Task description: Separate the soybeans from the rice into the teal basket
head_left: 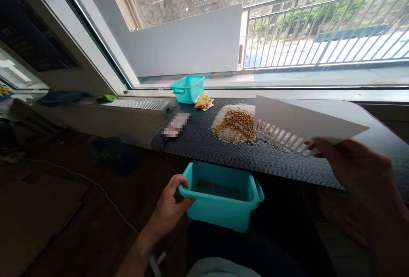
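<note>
No legible text, label or number anywhere — small packet (176,124) blurred, unreadable.

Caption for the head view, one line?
Left hand grips a teal bin below the table edge; right hand holds a white slotted scoop at a rice-and-bean pile.

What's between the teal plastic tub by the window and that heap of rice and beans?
A crumpled yellow packet on the black table, in the head view.

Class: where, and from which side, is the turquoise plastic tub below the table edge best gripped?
Grip the turquoise plastic tub by the handle lip on its short end, from the side, fingers hooked over the rim, as the left hand does; that should keep its open top level.
</note>
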Motion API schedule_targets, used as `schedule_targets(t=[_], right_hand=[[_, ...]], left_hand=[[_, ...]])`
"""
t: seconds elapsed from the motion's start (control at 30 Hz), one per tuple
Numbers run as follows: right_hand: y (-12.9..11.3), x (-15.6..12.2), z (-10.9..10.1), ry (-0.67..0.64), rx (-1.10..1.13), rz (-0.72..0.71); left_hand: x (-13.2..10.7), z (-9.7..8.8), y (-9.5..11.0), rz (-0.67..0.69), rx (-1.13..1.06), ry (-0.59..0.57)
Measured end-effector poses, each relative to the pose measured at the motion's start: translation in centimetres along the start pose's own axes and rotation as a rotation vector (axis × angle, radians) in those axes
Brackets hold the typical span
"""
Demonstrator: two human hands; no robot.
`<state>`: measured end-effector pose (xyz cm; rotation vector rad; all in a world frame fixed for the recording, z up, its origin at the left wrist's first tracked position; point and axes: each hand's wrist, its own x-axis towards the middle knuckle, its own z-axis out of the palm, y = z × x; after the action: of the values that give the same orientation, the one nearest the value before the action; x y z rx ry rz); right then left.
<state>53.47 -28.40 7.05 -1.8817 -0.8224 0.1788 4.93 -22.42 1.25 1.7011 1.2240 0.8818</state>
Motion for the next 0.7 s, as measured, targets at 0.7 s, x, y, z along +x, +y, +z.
schedule_targets(t=[0.7], right_hand=[[1.3,-1.9,-0.4,0.004,-0.005,0.017]], left_hand=[[0.0,6.7,2.3,0.015,-0.129,-0.217]])
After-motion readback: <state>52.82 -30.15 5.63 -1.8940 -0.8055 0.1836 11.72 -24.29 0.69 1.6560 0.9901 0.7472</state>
